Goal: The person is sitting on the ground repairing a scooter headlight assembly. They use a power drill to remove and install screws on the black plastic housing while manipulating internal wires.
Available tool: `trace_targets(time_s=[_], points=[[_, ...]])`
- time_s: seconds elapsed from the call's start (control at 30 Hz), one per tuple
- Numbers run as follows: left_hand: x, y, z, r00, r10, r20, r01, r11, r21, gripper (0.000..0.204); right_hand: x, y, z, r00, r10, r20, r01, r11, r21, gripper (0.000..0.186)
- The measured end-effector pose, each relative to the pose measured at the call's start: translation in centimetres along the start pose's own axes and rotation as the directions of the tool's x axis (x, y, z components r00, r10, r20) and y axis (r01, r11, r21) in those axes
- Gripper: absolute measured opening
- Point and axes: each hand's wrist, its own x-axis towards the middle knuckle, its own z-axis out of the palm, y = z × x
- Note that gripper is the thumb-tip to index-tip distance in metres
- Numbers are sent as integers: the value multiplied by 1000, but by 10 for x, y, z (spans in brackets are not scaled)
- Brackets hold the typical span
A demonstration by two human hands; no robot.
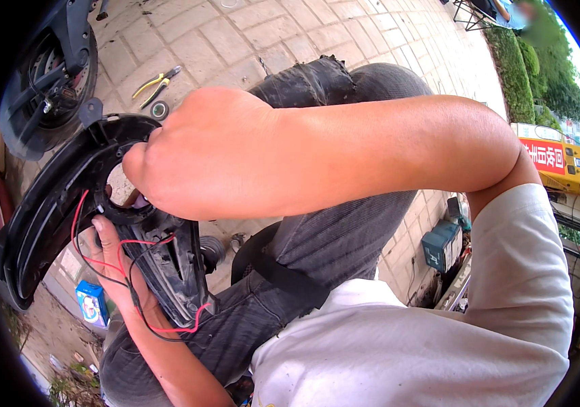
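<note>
The right hand (198, 152) crosses in front of the body and closes its fingers on the rim of the round opening in a black plastic scooter fairing panel (45, 210). The fingertips are hidden behind the rim, so the exact grip cannot be confirmed. The left hand (113, 261) supports the same panel from below, its fingers curled up against the lower edge of the opening. The panel rests tilted across the person's lap, over the grey trousers (330, 237).

Red and black wires (123, 261) run from the opening down across the left hand and wrist, looping near the panel's narrow lower end.

On the paved brick ground (235, 34) beyond the panel lie yellow-handled pliers (156, 84) and, just beside them, a small roll of black tape (160, 109). The front wheel of a scooter (49, 81) stands at the upper left. A blue and white packet (90, 303) lies on the ground at the lower left. A dark green battery box (442, 245) sits on the ground at the person's right side, below the right elbow.
</note>
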Motion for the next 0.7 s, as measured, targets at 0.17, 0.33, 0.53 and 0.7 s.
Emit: trace_targets(time_s=[0.17, 0.33, 0.53, 0.7], points=[[-2, 2, 2, 1000, -8, 17, 8, 1000, -10, 44, 0, 0, 1, 1000, -3, 9, 3, 1000, -10, 20], [-3, 3, 1, 999, -49, -19, 49, 999, -12, 41, 4, -2, 4, 997, 65, 45, -67, 997, 37, 20], [-1, 1, -3, 998, 5, 58, -7, 999, 42, 43, 5, -1, 6, 995, 71, 63, -73, 997, 35, 20], [-2, 1, -1, 999, -25, -46, 26, 999, 20, 45, 7, -1, 5, 988, 108, 111, -112, 993, 31, 18]])
